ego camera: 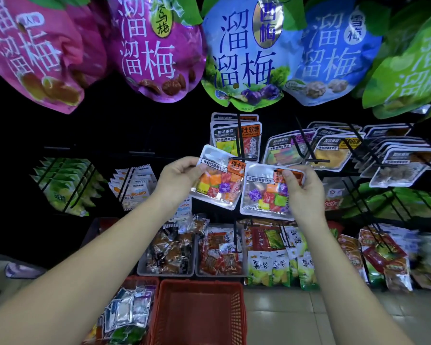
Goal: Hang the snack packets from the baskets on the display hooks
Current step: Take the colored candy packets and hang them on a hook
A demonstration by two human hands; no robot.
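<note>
My left hand [178, 176] pinches the top left edge of a clear candy packet [219, 181] with coloured cubes inside. My right hand [302, 189] pinches the top of a second, matching candy packet [264, 192] beside it. Both packets hang in the air just below a black display hook [240, 143] that carries several of the same packets [234, 136]. A red basket [199, 314] stands on the floor below my arms, its inside bare. Left of it, another red basket [125, 317] holds several silver and green packets.
Large plum snack bags [244, 58] hang overhead across the top. More hooks with packets [343, 150] fill the right side, and green packets [65, 183] hang at the left. Two grey bins [192, 272] of snacks sit on the low shelf. Tiled floor [284, 317] lies at the lower right.
</note>
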